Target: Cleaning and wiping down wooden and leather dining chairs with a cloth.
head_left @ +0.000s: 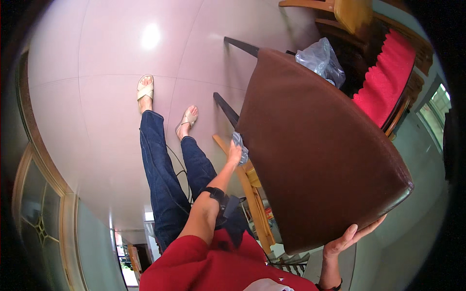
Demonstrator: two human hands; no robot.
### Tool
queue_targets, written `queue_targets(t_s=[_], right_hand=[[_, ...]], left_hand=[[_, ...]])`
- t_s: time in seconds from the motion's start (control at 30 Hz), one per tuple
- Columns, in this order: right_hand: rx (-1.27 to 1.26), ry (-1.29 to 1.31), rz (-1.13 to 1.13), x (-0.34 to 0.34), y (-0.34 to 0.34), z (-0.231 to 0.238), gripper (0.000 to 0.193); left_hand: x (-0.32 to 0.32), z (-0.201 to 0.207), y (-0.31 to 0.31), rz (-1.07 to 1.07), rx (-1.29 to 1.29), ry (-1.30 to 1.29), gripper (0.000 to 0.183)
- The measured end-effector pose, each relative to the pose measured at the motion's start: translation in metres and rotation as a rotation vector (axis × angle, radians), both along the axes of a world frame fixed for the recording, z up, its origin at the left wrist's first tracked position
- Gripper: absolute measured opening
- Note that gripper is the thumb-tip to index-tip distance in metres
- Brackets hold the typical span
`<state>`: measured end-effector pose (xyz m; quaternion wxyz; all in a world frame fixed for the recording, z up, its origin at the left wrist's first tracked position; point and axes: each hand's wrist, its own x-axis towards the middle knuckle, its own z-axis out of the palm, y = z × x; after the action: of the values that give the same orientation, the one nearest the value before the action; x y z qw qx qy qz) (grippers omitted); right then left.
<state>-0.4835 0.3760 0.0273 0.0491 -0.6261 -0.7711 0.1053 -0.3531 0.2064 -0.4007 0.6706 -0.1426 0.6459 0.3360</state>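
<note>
A chair covered in brown leather (pixel 320 145) fills the right half of the view, with its broad back facing me. Two dark legs (pixel 225 107) reach down from its left side to the floor. My left hand (pixel 235 153) grips a grey-blue patterned cloth (pixel 239 145) and presses it against the chair's left edge, low down. At the near corner of the chair back, my right hand (pixel 342 242) holds the top edge, thumb on the near face and fingers stretched along the rim; part of them is behind it.
Behind the chair lie a clear plastic bag (pixel 323 60) and a red scalloped cloth (pixel 386 77) on dark wooden furniture. Wooden furniture (pixel 259 218) stands close to my left arm. A dark cable (pixel 182 172) runs by my legs over the pale tiled floor (pixel 111 121).
</note>
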Motion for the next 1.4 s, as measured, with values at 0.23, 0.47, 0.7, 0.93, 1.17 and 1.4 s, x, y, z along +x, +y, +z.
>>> queue_targets(t_s=[0.23,0.47,0.7,0.93,1.17,1.4], right_hand=[[0.037,0.008,0.028,0.004,0.005,0.003,0.074],[0.062,-0.014,0.096,0.0,0.006,-0.004,0.069],[0.078,-0.004,0.08,0.0,0.006,-0.003,0.071],[0.039,0.077,0.029,0.0,0.007,-0.001,0.076],[0.04,0.021,0.099,0.004,0.008,-0.003,0.073],[0.086,-0.073,0.134,0.001,0.012,0.002,0.075]], left_hand=[[-0.092,0.038,0.108,0.185,0.13,0.273,0.048],[-0.215,0.247,0.205,0.389,0.896,0.816,0.043],[-0.188,0.205,0.192,0.2,0.893,1.078,0.046],[-0.169,-0.014,0.19,-0.124,0.292,0.697,0.053],[-0.109,0.111,0.109,-0.136,0.395,0.59,0.06],[-0.132,0.325,0.065,0.179,1.124,0.792,0.045]])
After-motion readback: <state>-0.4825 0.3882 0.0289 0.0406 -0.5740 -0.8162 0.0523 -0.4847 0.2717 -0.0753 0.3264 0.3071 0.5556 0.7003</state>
